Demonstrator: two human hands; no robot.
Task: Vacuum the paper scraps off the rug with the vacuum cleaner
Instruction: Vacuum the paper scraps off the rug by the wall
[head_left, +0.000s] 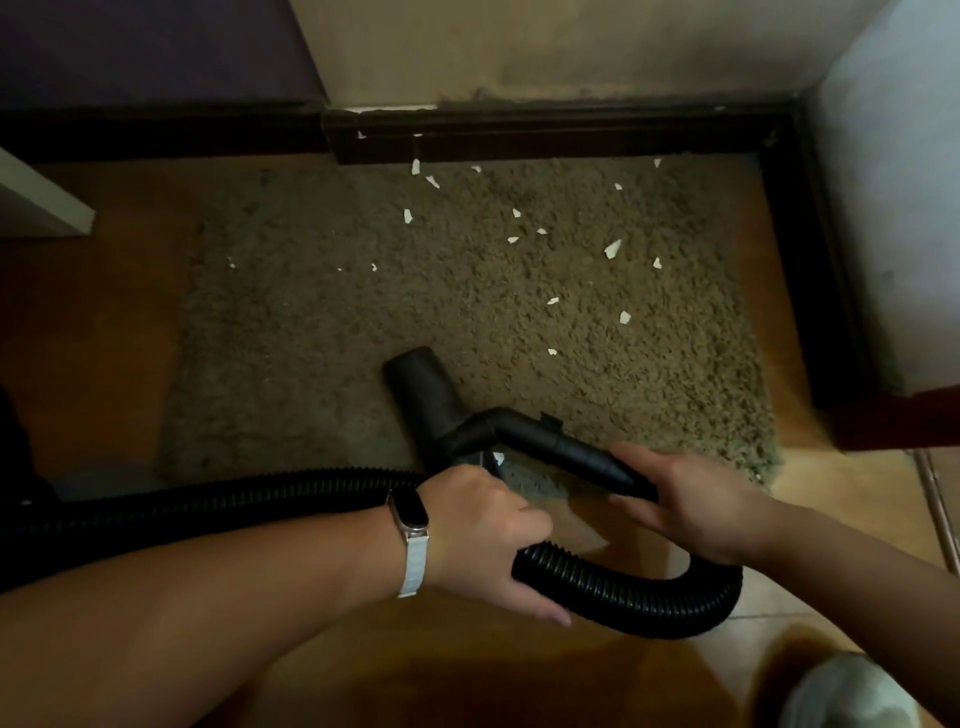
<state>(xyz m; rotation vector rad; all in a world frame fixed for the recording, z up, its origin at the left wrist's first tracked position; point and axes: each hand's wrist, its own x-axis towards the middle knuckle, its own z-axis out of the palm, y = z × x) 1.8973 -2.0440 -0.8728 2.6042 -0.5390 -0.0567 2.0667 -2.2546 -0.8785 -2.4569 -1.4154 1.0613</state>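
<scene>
A shaggy brown rug lies on the floor against the dark skirting. Several white paper scraps are scattered over its far and right parts. The black vacuum nozzle rests on the rug's near middle, mouth pointing away from me. My right hand grips the black handle tube behind the nozzle. My left hand, with a white-strapped watch on the wrist, grips the ribbed black hose where it loops below the handle. One scrap sits just beside the nozzle's neck.
The hose runs off to the left across the brown floor. Dark skirting borders the rug at the back and right. A white furniture edge juts in at the left. A light shoe shows at the bottom right.
</scene>
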